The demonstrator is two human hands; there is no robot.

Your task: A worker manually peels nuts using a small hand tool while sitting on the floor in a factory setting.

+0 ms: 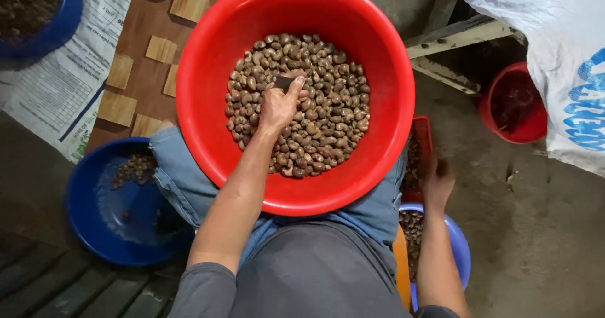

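One red basin (208, 53), two blue basins (82, 211)

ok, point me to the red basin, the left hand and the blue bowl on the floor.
red basin (384, 53), head view, bare right inner wall.
left hand (279, 105), head view, back of the hand.
blue bowl (82, 198), head view, bare left inner wall.

head cam: on your head | faces straight down over your lap | close range, red basin (384, 53) fills centre | only one view
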